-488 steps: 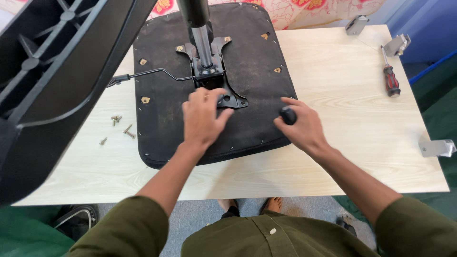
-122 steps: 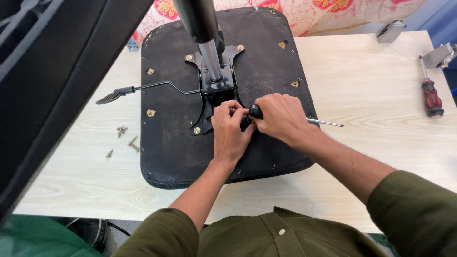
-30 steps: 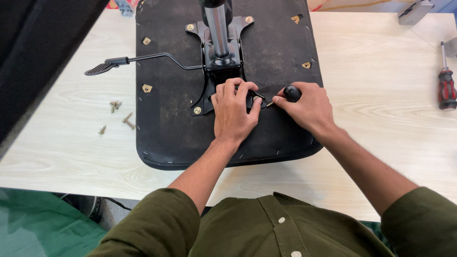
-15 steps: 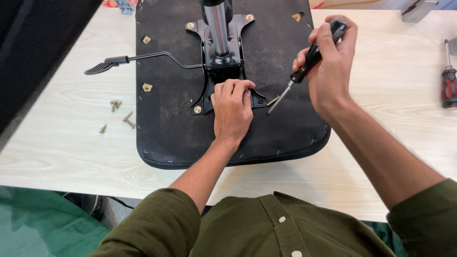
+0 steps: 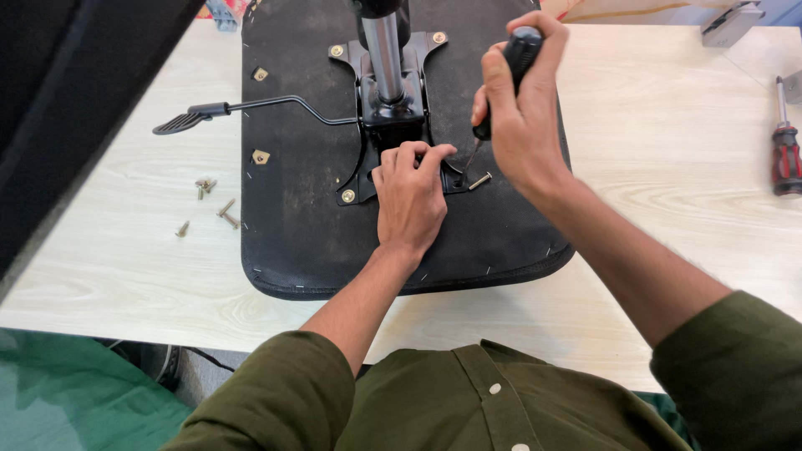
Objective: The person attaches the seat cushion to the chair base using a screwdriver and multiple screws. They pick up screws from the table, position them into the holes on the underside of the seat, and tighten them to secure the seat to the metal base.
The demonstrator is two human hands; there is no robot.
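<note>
Right hand (image 5: 522, 117) grips screwdriver (image 5: 505, 71) upright, left hand (image 5: 409, 196) presses on bracket (image 5: 388, 134); tip could slip off loose screw (image 5: 479, 180) and jab the fingers

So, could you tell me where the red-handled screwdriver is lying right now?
In the head view, the red-handled screwdriver lies on the wooden table near its right edge, well right of the black seat base and apart from the right hand.
</note>
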